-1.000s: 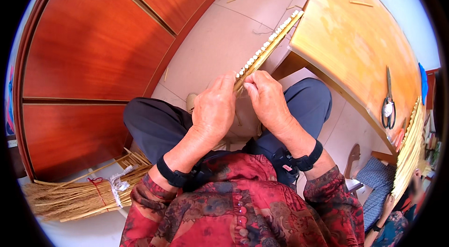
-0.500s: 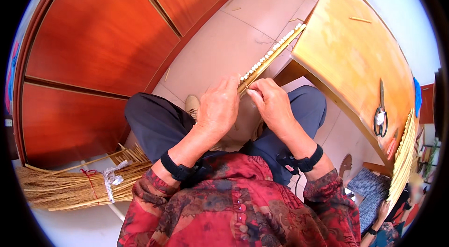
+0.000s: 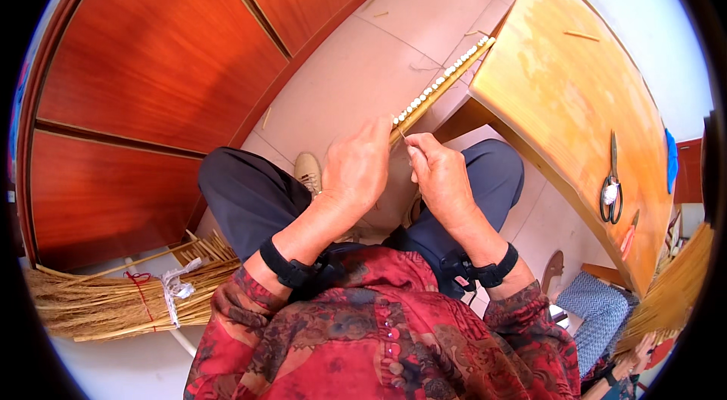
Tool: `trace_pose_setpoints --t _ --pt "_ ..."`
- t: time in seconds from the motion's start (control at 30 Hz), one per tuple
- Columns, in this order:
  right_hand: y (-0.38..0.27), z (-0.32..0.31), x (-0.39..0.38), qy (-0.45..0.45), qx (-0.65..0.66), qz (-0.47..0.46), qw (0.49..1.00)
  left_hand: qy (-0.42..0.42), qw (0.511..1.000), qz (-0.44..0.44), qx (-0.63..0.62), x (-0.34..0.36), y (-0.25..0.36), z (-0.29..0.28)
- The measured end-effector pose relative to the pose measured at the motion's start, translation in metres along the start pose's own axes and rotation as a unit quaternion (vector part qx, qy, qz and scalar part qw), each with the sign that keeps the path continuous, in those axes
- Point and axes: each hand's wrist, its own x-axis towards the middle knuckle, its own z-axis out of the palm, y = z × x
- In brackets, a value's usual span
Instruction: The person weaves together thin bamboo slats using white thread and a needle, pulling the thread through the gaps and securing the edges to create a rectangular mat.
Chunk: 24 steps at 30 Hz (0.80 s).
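A narrow row of straw-coloured stalks with white cut ends [image 3: 433, 87] slants from my hands up to the table's near corner. My left hand [image 3: 357, 164] is closed around the near end of this row, its fingertips mostly turned from view. Just to its right, my right hand [image 3: 441, 173] is closed, thumb against forefinger, pinching a thin strand [image 3: 402, 132] that runs to the stalks' near end. The strand's far end is hidden.
On the wooden table [image 3: 560, 82] at right lie black-handled scissors [image 3: 611, 184], a red-handled knife [image 3: 629, 238] and a short stalk [image 3: 581, 35]. A tied straw bundle [image 3: 113, 301] lies at lower left. Red cabinets [image 3: 159, 59] stand left. A co-worker's hand [image 3: 636, 354] holds straw [image 3: 666, 301].
My right hand has drawn slightly down and right from the stalks, and more of the strand shows. The co-worker's straw has swung from edge-on to a broad face.
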Motion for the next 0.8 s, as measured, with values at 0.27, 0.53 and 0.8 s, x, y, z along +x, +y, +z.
trace_pose_setpoints --t 0.27,0.53,0.8 --pt "0.006 0.001 0.009 0.047 -0.051 -0.108 0.992 0.002 1.0 0.0 0.0 0.001 -0.003 0.0" --pt "0.006 0.007 0.012 0.051 -0.037 -0.12 0.991 0.01 1.0 -0.007 -0.008 0.0 -0.008 0.0" --pt "0.007 0.008 0.014 0.043 -0.028 -0.125 0.991 0.022 1.0 0.008 -0.017 0.001 -0.01 -0.001"
